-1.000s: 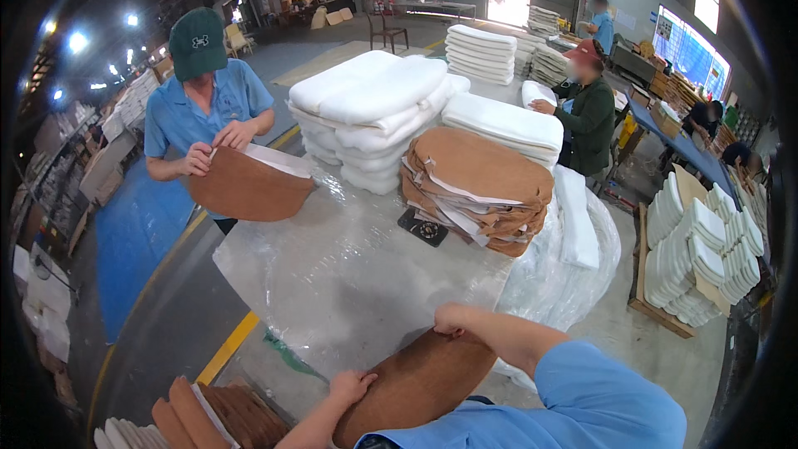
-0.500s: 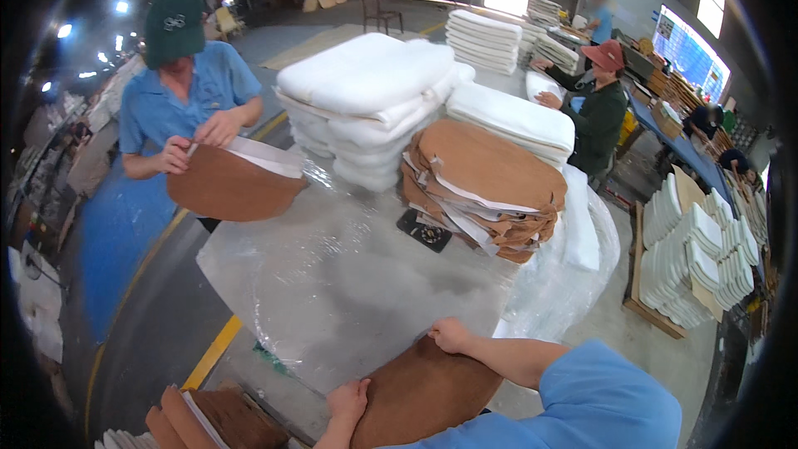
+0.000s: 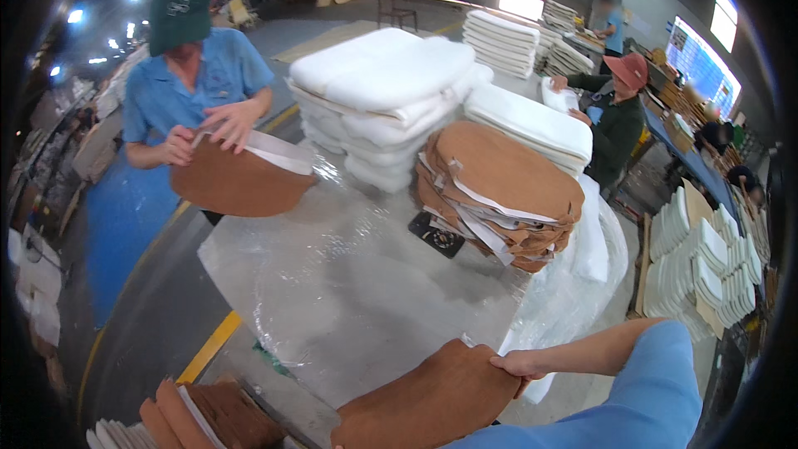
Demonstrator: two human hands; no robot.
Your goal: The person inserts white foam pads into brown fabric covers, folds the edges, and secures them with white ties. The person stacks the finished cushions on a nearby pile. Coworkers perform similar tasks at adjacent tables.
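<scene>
At the near edge of the table my right hand (image 3: 519, 366) is closed on the right end of a brown cushion cover (image 3: 428, 399), fingers pinching its edge. The cover lies slantwise, its left end reaching the lower edge of the picture. My left hand does not show. Ahead of my right hand rises a pile of similar brown covers (image 3: 509, 168) with white lining edges sticking out. Across the table a co-worker in a green cap holds another brown cover (image 3: 241, 181) with a white piece at its upper edge.
Plastic film covers the table (image 3: 341, 299). White padding stacks (image 3: 382, 71) stand at its far side. A black patterned item (image 3: 435, 235) lies beside the brown pile. More folded brown pieces (image 3: 220, 416) sit at lower left. A person in a red hat handles white padding (image 3: 559, 96).
My right hand has moved right and slightly down, drawing the cover's end with it. My left hand has dropped out of the picture. The co-worker's one hand has opened over their cover.
</scene>
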